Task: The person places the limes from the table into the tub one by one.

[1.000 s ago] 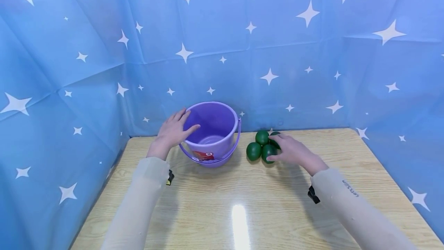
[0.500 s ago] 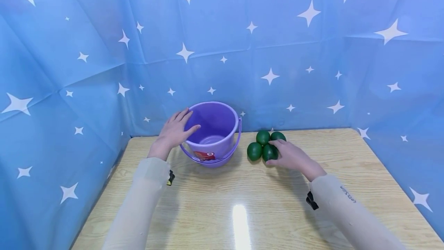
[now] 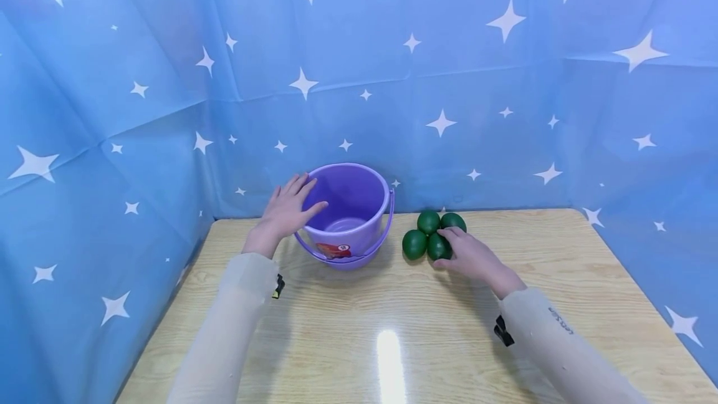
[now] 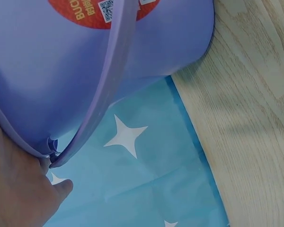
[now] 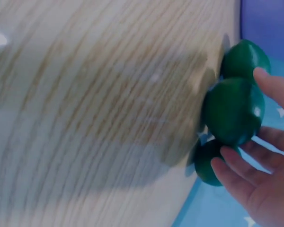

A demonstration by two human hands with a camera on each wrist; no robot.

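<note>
A purple bucket [image 3: 336, 239] stands upright at the back of the table, seen also in the left wrist view [image 4: 61, 61]. My left hand [image 3: 283, 214] rests at its left rim, fingers straight and spread, thumb reaching over the opening. To the bucket's right, several dark green limes [image 3: 414, 244] sit in a tight cluster. My right hand [image 3: 473, 257] has its thumb and fingers around the near right lime [image 5: 234, 111], which still lies among the others. In the right wrist view, the outer fingers overlap a farther lime [image 5: 208, 163].
The light wood table [image 3: 331, 341] ends at a blue star-patterned cloth [image 3: 359, 80] at the back and sides. The bucket's handle [image 4: 104, 90] hangs down across its front. Light glares off the tabletop near the front.
My right hand has drawn slightly towards me, from over the back right lime to the near right one, leaving the back one in sight. My left hand stays at the bucket.
</note>
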